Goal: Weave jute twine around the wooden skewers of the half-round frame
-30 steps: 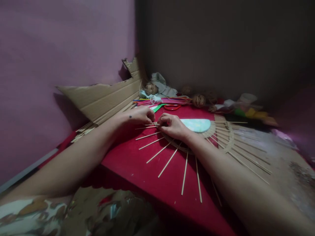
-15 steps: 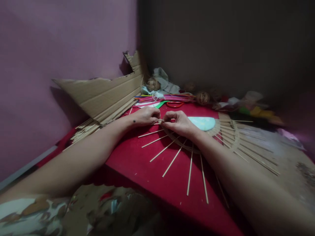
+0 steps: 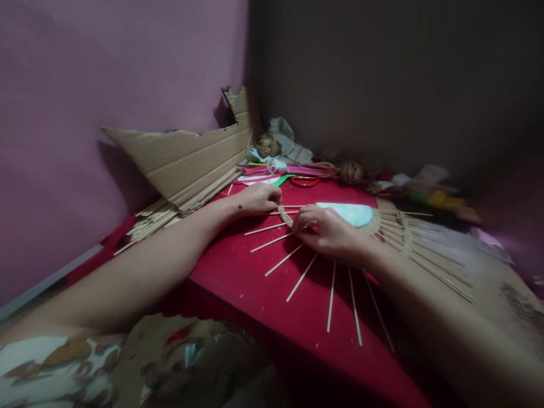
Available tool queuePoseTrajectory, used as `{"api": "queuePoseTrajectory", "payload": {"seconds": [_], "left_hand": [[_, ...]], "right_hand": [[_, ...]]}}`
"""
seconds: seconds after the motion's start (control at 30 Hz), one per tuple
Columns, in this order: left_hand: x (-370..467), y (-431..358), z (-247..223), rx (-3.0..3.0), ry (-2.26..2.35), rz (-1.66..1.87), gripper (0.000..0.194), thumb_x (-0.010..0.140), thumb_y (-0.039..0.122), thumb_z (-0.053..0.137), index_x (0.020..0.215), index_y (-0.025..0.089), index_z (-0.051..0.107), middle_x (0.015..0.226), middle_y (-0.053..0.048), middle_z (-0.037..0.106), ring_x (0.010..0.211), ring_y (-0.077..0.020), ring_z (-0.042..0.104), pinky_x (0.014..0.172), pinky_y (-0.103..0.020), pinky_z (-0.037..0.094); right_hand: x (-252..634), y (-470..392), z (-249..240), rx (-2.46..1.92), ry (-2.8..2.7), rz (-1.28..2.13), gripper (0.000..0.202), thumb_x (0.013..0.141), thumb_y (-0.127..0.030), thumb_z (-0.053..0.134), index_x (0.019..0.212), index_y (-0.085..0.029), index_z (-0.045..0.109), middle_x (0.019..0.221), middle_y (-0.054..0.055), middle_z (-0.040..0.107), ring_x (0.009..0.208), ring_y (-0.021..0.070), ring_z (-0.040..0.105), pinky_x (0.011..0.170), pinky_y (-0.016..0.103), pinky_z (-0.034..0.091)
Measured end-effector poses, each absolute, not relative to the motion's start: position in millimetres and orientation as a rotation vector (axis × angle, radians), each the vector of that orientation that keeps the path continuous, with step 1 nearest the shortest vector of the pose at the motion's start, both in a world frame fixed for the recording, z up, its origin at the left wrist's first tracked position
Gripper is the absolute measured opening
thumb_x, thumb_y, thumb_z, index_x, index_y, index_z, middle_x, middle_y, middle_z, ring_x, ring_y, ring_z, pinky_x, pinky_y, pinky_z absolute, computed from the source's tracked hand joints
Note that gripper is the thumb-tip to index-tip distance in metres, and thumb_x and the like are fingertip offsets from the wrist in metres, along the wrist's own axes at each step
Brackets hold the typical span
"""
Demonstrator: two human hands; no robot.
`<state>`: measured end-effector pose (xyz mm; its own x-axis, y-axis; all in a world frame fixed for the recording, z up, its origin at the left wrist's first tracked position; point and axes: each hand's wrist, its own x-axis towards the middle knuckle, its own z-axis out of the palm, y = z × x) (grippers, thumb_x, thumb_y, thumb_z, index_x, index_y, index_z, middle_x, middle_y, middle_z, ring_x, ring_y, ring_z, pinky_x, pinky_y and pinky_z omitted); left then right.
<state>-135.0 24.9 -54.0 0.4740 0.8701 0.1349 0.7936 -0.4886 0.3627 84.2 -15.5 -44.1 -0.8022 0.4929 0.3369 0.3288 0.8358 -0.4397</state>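
Note:
A half-round fan of thin wooden sticks (image 3: 300,286) spreads over the red surface, with a pale blue half disc (image 3: 352,214) at its centre. A band of woven twine (image 3: 285,217) crosses the sticks in an arc. My left hand (image 3: 260,198) is closed at the band's left end, its fingertips pinching a stick there. My right hand (image 3: 329,229) is curled over the band just to the right, thumb and forefinger pinched on the twine. That hand hides the middle of the band, and the strand in its fingertips is hard to see.
Loose sticks (image 3: 151,221) lie by a torn cardboard sheet (image 3: 191,156) against the wall. Behind are twine balls (image 3: 352,172), coloured strips (image 3: 297,169) and red-handled scissors (image 3: 305,181). A second stick piece with a twine band (image 3: 407,235) lies at right.
My right hand has moved right and toward me, away from my left fingertips, uncovering the band's left end. My left hand stays at that end. The view has shifted slightly.

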Motion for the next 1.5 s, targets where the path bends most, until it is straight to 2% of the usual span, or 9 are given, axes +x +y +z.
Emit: {"api": "queuePoseTrajectory", "payload": {"seconds": [0.1, 0.27, 0.43, 0.53, 0.73, 0.9, 1.0, 1.23, 1.5], "left_hand": [[-138, 26, -54, 2.485, 1.406, 0.460, 0.015, 0.073, 0.014, 0.055, 0.084, 0.012, 0.067, 0.080, -0.004, 0.064, 0.073, -0.0141, 0.055, 0.067, -0.025, 0.039], [-136, 14, -50, 2.393, 1.164, 0.710, 0.017, 0.073, 0.018, 0.062, 0.089, 0.012, 0.066, 0.079, -0.002, 0.062, 0.073, -0.0130, 0.055, 0.065, -0.024, 0.041], [-121, -1, -48, 2.420, 0.778, 0.533, 0.010, 0.078, 0.023, 0.065, 0.082, 0.015, 0.070, 0.080, -0.002, 0.061, 0.075, -0.0120, 0.057, 0.069, -0.023, 0.044], [-116, -3, -49, 2.432, 0.729, 0.547, 0.008, 0.079, 0.022, 0.064, 0.079, 0.015, 0.070, 0.081, -0.002, 0.060, 0.076, -0.0116, 0.057, 0.071, -0.022, 0.044], [-119, -6, -44, 2.152, 0.914, 0.454, 0.016, 0.079, 0.028, 0.064, 0.083, 0.013, 0.068, 0.078, -0.003, 0.065, 0.078, -0.0147, 0.060, 0.074, -0.027, 0.045], [-120, -9, -41, 1.959, 0.975, 0.491, 0.014, 0.078, 0.027, 0.062, 0.084, 0.014, 0.064, 0.077, -0.002, 0.067, 0.073, -0.0140, 0.062, 0.069, -0.027, 0.047], [-121, -9, -40, 1.913, 0.950, 0.487, 0.012, 0.078, 0.025, 0.061, 0.083, 0.014, 0.061, 0.074, -0.002, 0.065, 0.068, -0.0128, 0.061, 0.065, -0.026, 0.047], [-124, -5, -38, 1.985, 0.931, 0.499, 0.011, 0.080, 0.025, 0.058, 0.080, 0.014, 0.061, 0.068, 0.000, 0.064, 0.065, -0.0118, 0.061, 0.062, -0.024, 0.046], [-132, 1, -37, 1.876, 0.978, 0.391, 0.016, 0.073, 0.027, 0.065, 0.083, 0.015, 0.066, 0.064, 0.000, 0.066, 0.058, -0.0118, 0.061, 0.057, -0.023, 0.047]], "right_hand": [[90, -19, -51, -0.541, -2.553, 0.451, 0.017, 0.077, -0.003, 0.057, 0.076, -0.016, 0.067, 0.081, 0.006, 0.068, 0.081, 0.0165, 0.060, 0.077, 0.032, 0.046], [91, -18, -59, -0.505, -2.533, 0.385, 0.015, 0.079, -0.006, 0.058, 0.077, -0.016, 0.068, 0.080, 0.007, 0.067, 0.081, 0.0176, 0.059, 0.075, 0.033, 0.047], [90, -23, -55, -0.542, -2.452, 0.390, 0.012, 0.079, -0.010, 0.059, 0.077, -0.016, 0.070, 0.079, 0.007, 0.066, 0.077, 0.0170, 0.060, 0.070, 0.031, 0.047], [91, -29, -49, -0.588, -2.357, 0.544, 0.009, 0.078, -0.015, 0.061, 0.074, -0.016, 0.069, 0.075, 0.005, 0.065, 0.073, 0.0160, 0.060, 0.068, 0.030, 0.046], [89, -30, -48, -0.809, -1.854, 0.895, 0.012, 0.080, -0.018, 0.052, 0.087, -0.016, 0.062, 0.077, 0.001, 0.065, 0.071, 0.0140, 0.061, 0.069, 0.029, 0.048], [87, -22, -59, -0.939, -2.093, 0.563, 0.015, 0.074, -0.010, 0.050, 0.083, -0.016, 0.060, 0.072, 0.002, 0.062, 0.067, 0.0148, 0.056, 0.066, 0.029, 0.044], [84, -25, -61, -0.879, -2.381, 0.342, 0.012, 0.076, -0.012, 0.055, 0.079, -0.017, 0.065, 0.080, 0.006, 0.063, 0.077, 0.0175, 0.055, 0.071, 0.031, 0.042], [68, -31, -55, -0.905, -2.778, -0.205, 0.024, 0.089, -0.018, 0.048, 0.100, -0.015, 0.069, 0.104, 0.013, 0.063, 0.095, 0.0245, 0.053, 0.083, 0.039, 0.039], [66, -31, -51, -0.884, -2.853, -0.255, 0.026, 0.091, -0.016, 0.044, 0.104, -0.013, 0.067, 0.113, 0.014, 0.064, 0.098, 0.0234, 0.056, 0.085, 0.038, 0.040]]}}
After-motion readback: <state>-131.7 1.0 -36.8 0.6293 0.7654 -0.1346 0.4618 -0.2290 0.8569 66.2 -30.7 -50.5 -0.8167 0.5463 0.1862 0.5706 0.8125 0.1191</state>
